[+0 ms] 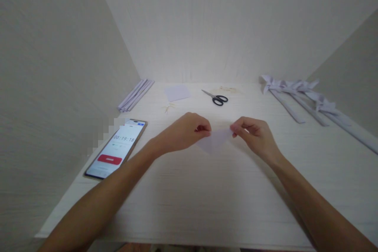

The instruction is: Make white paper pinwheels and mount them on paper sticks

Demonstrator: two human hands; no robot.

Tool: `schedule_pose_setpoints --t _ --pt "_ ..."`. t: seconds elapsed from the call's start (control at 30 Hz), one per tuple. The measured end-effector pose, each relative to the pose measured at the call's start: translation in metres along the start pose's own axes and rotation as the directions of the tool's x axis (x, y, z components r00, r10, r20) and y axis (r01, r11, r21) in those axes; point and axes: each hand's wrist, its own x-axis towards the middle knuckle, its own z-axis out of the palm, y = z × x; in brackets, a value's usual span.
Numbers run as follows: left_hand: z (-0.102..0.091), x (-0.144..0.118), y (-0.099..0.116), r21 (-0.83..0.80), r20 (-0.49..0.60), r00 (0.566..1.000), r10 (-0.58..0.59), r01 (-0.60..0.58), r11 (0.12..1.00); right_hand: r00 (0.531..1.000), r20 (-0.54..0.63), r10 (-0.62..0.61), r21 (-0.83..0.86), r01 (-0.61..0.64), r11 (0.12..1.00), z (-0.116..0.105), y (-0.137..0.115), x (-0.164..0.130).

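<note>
Between my two hands, just above the table, a small piece of pale lilac paper is held up. My left hand pinches its left side, where a pointed part hangs down below the fingers. At the other end, the thumb and fingertips of my right hand pinch the right corner. Beyond the hands, black-handled scissors lie with the blades pointing to the far left. A flat sheet of the same paper rests left of the scissors.
A phone showing a timer lies at the left. Rolled paper sticks are stacked behind it. Short pale strings lie near the sheet, more strings behind the scissors. Several paper pinwheel-like shapes on sticks lie far right. Walls enclose the table.
</note>
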Motion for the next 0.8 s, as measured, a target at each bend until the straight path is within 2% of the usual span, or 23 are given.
schedule_pose_setpoints --t 0.07,0.17,0.3,0.37,0.43,0.53,0.6,0.67,0.7,0.73,0.8 --pt "-0.001 -0.001 -0.002 0.062 -0.004 1.0 0.003 -0.003 0.998 0.99 0.1 -0.101 -0.14 0.114 0.984 0.001 -0.003 -0.001" --pt "0.004 -0.002 -0.002 0.184 0.002 0.999 0.037 -0.036 0.982 0.945 0.248 -0.213 -0.287 0.281 0.916 0.009 -0.008 -0.005" --pt "0.016 -0.002 0.002 0.316 0.025 0.997 0.078 -0.082 0.945 0.91 0.329 -0.253 -0.393 0.375 0.84 0.018 -0.013 -0.012" --pt "0.014 -0.002 0.003 0.358 0.025 0.997 0.073 -0.078 0.93 0.896 0.355 -0.266 -0.392 0.401 0.828 0.016 -0.013 -0.012" --pt "0.003 -0.004 0.003 0.398 -0.009 0.999 0.048 -0.04 0.917 0.896 0.341 -0.284 -0.385 0.409 0.827 0.009 -0.008 -0.009" --pt "-0.025 -0.011 0.0 0.412 -0.068 0.998 -0.019 0.045 0.91 0.916 0.282 -0.285 -0.415 0.385 0.825 -0.008 0.004 -0.003" --pt "-0.044 -0.017 -0.003 0.409 -0.137 0.989 -0.06 0.111 0.906 0.937 0.214 -0.275 -0.457 0.345 0.82 -0.019 0.011 0.0" --pt "-0.057 -0.022 -0.005 0.367 -0.192 0.977 -0.093 0.16 0.916 0.969 0.096 -0.226 -0.442 0.245 0.863 -0.024 0.012 0.002" --pt "-0.058 -0.023 -0.005 0.342 -0.195 0.976 -0.101 0.164 0.925 0.977 0.024 -0.212 -0.425 0.201 0.883 -0.023 0.009 0.002" --pt "-0.057 -0.023 -0.004 0.327 -0.163 0.981 -0.105 0.154 0.933 0.975 0.005 -0.222 -0.404 0.205 0.892 -0.02 0.006 0.001" --pt "-0.046 -0.021 0.001 0.313 -0.099 0.992 -0.082 0.11 0.943 0.96 0.058 -0.274 -0.375 0.276 0.885 -0.01 -0.003 -0.003"
